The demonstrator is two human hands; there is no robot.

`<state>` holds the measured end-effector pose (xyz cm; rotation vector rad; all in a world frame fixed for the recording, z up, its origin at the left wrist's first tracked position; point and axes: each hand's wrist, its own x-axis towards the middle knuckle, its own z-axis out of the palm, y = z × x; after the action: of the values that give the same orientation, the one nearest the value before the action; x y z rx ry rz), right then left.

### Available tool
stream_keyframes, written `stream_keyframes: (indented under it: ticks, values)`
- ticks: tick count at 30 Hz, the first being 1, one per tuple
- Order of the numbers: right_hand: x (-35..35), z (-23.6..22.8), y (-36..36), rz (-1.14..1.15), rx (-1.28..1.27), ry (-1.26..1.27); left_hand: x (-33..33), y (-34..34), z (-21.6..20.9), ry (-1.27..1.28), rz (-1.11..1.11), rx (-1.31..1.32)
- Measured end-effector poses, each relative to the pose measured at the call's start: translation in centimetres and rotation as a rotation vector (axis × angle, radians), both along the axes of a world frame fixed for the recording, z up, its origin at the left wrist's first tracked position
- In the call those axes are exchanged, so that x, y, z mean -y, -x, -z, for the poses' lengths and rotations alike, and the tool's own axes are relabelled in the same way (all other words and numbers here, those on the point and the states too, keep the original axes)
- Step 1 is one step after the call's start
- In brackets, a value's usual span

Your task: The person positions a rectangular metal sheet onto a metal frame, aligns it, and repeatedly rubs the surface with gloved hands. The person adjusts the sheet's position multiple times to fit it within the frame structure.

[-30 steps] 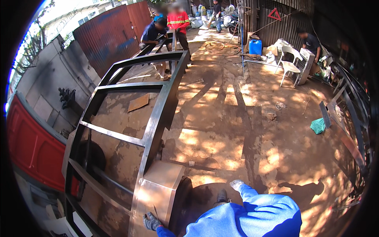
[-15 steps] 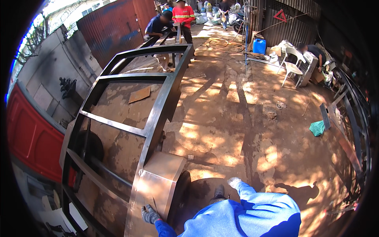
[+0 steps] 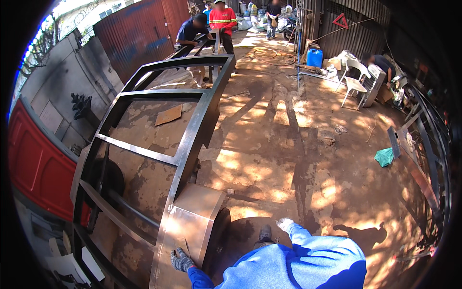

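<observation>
My left hand point(image 3: 182, 260), in a grey work glove, rests on the flat top of a bare metal fender point(image 3: 187, 226) with its fingers apart. A thin dark sliver or mark beside its fingers is too small to make out. The fender sits on the near right side of a long dark metal trailer frame point(image 3: 186, 139) with crossbars. My right hand point(image 3: 285, 224), in a pale glove, hangs in front of my blue sleeve, over the floor and away from the frame. Its fingers are too small and bright to read, and no held thing shows.
Two people, one in a red top point(image 3: 222, 18), work at the frame's far end. Another person crouches by a white plastic chair point(image 3: 355, 83) at right. A hose point(image 3: 274, 57) lies on the floor farther off. Metal bars point(image 3: 428, 144) line the right, a red panel point(image 3: 43, 164) the left.
The view has shifted slightly. My left hand stays on the fender and my right hand keeps its place. The standing person at the back has turned a little.
</observation>
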<state>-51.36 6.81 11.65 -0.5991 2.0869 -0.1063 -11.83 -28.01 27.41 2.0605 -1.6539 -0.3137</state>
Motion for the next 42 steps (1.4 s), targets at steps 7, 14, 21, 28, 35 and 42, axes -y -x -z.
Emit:
stream_keyframes:
  ticks: [7, 14, 21, 28, 35, 42]
  values:
    - [-0.3, -0.1, 0.1, -0.077, -0.023, -0.012, -0.2, 0.5, -0.1, 0.006, 0.011, 0.026]
    - [-0.7, 0.7, 0.5, -0.092, -0.057, 0.01, -0.4, 1.0, -0.4, -0.003, 0.009, 0.009]
    - [0.5, -0.7, -0.2, -0.065, -0.029, -0.017, 0.1, 0.1, 0.1, 0.022, 0.008, 0.012]
    - [0.5, -1.3, 1.1, -0.16, -0.016, -0.054, -0.1, 0.8, 0.2, -0.003, 0.016, -0.01]
    - [3.5, -3.0, -1.6, -0.246, -0.018, -0.015, 0.7, -2.1, -0.9, 0.023, -0.019, 0.061]
    - [-0.1, 1.6, 1.0, -0.186, -0.054, -0.027, -0.3, 0.9, -0.6, 0.0, 0.025, 0.029]
